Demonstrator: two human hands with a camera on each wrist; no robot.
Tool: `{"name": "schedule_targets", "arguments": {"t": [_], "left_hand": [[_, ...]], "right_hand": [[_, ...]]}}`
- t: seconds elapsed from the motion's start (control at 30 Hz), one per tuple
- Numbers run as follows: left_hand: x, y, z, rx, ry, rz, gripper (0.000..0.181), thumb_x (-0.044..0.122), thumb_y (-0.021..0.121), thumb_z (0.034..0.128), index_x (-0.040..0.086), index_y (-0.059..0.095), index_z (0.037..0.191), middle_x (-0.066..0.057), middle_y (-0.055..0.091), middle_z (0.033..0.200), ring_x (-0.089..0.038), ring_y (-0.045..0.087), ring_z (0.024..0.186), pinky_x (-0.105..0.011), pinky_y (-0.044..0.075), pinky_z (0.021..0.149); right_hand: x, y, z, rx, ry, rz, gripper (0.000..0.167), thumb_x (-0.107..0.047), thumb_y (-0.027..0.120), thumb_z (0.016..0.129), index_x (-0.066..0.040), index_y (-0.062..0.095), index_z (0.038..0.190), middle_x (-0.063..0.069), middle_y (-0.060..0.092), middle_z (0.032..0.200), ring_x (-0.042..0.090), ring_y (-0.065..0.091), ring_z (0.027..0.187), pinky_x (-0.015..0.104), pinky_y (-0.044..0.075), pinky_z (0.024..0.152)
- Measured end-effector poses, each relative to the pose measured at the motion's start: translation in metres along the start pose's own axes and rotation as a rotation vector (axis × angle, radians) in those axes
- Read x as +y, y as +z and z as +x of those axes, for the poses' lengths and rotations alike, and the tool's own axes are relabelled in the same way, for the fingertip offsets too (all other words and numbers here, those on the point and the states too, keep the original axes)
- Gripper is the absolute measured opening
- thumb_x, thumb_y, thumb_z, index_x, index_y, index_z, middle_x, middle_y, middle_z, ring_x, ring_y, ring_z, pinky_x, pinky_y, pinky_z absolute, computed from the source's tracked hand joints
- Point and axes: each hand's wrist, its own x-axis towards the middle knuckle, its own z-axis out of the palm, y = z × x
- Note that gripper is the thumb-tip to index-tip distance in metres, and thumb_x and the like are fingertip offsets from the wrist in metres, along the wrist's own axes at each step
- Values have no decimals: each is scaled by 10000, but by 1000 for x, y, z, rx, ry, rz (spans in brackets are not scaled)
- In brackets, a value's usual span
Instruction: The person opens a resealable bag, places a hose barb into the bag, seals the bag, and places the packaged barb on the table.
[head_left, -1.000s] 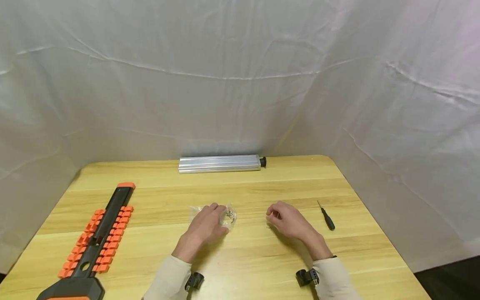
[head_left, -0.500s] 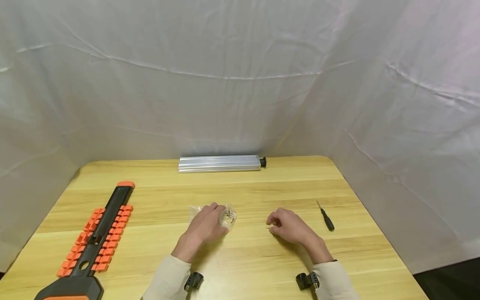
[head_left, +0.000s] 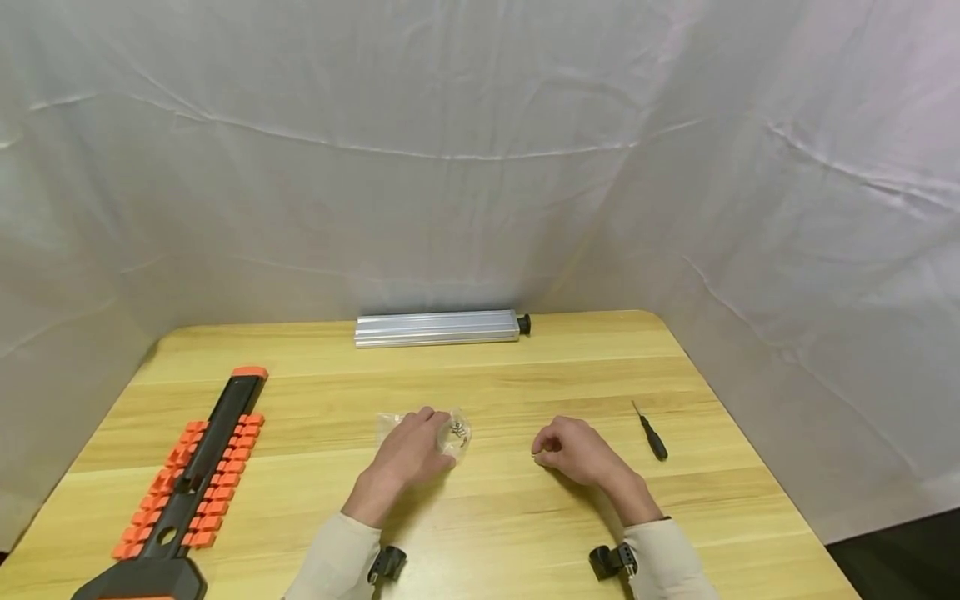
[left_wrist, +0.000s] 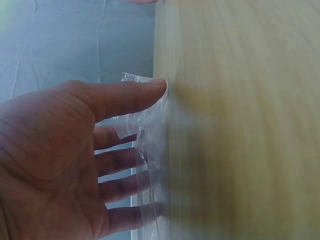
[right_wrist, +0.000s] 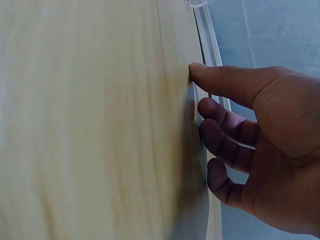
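Note:
On the left, my left hand (head_left: 411, 448) rests on a clear plastic bag (head_left: 461, 435) on the table. Several small metal pieces show inside the bag. In the left wrist view the thumb presses the bag (left_wrist: 152, 145), and the straight, spread fingers lie along it. My right hand (head_left: 576, 450) is low at the tabletop, its thumb and index finger meeting at a tiny metal piece, now mostly hidden by the fingertips. From the right wrist view, the thumb of the right hand (right_wrist: 280, 115) is at the wood and the other visible fingers are curled; the index finger is hidden.
A black screwdriver (head_left: 655, 438) lies right of the right hand. At the back is a silver metal bar (head_left: 437, 329) with a black knob (head_left: 524, 325). A black rack (head_left: 180, 504) with orange clips (head_left: 225, 479) lies left. Grey cloth surrounds the wooden table (head_left: 480, 533).
The right hand has lowered toward the table, and its fingertips have closed over the tiny metal piece that lay beside them. The left hand stays on the bag.

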Motion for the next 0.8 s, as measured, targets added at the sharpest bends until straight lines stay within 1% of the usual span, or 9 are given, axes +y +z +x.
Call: {"name": "schedule_targets", "arguments": {"t": [0.1, 0.3, 0.5, 0.67, 0.8], "left_hand": [[-1, 0, 0, 6, 5, -1, 623, 231, 770, 762, 62, 548, 1319, -90, 604, 1195, -252, 552, 1009, -417, 499, 863], [-1, 1, 0, 2, -3, -8, 627, 231, 771, 759, 70, 549, 1323, -89, 603, 1197, -261, 553, 1029, -421, 499, 876], [-1, 2, 0, 1, -4, -6, 641, 247, 773, 765, 68, 541, 1335, -96, 597, 1223, -272, 555, 1054, -437, 497, 903], [-1, 2, 0, 9, 8, 1, 641, 237, 768, 764, 58, 540, 1336, -108, 597, 1228, -288, 558, 1068, -445, 494, 926], [-1, 1, -1, 13, 12, 4, 642, 236, 774, 765, 52, 541, 1334, -114, 597, 1235, -300, 561, 1083, -454, 494, 940]], "right_hand": [[0, 0, 1, -6, -22, -11, 57, -183, 719, 865, -226, 704, 832, -119, 579, 795, 56, 504, 722, 241, 440, 663], [-2, 3, 2, -45, -64, -18, 77, -143, 641, 923, -193, 666, 871, -93, 567, 818, 59, 491, 733, 229, 442, 670], [-11, 7, 6, -8, -82, -23, 81, -163, 597, 946, -187, 643, 883, -89, 557, 824, 62, 498, 750, 244, 455, 694], [-22, 11, 16, 26, -81, -33, 81, -184, 593, 943, -189, 634, 873, -96, 557, 830, 57, 506, 769, 261, 473, 730], [-34, 15, 25, 40, -108, -30, 77, -174, 598, 936, -178, 642, 874, -88, 567, 832, 64, 515, 775, 261, 482, 730]]}}
